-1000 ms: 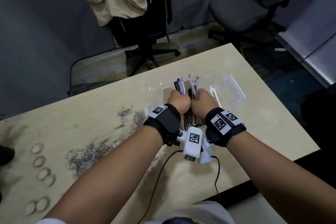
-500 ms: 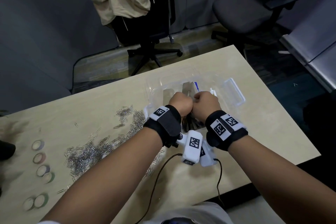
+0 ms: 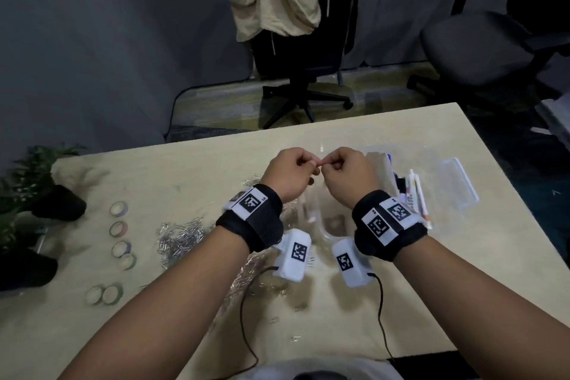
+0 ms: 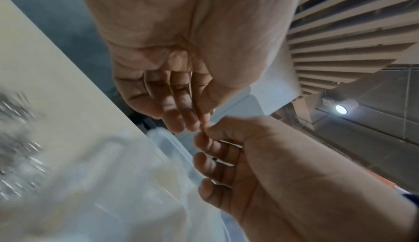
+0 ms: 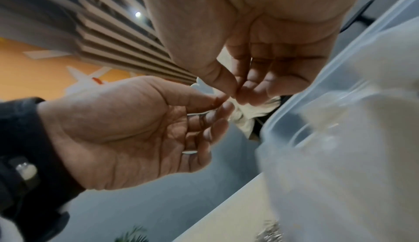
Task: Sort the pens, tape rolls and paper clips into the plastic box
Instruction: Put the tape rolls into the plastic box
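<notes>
Two hands raised above clear plastic box (image 3: 459,182) on pale wooden table (image 3: 191,170). Left hand (image 3: 290,174) and right hand (image 3: 345,176) meet at fingertips, fingers curled, thumb and forefinger of each pinched; whether anything held between them cannot tell. Assorted pens (image 3: 415,194) lie inside box, right compartment. Heap of silver paper clips (image 3: 182,236) on table left of box. Six small tape rolls (image 3: 118,209) in column near table's left edge, well apart from box.
</notes>
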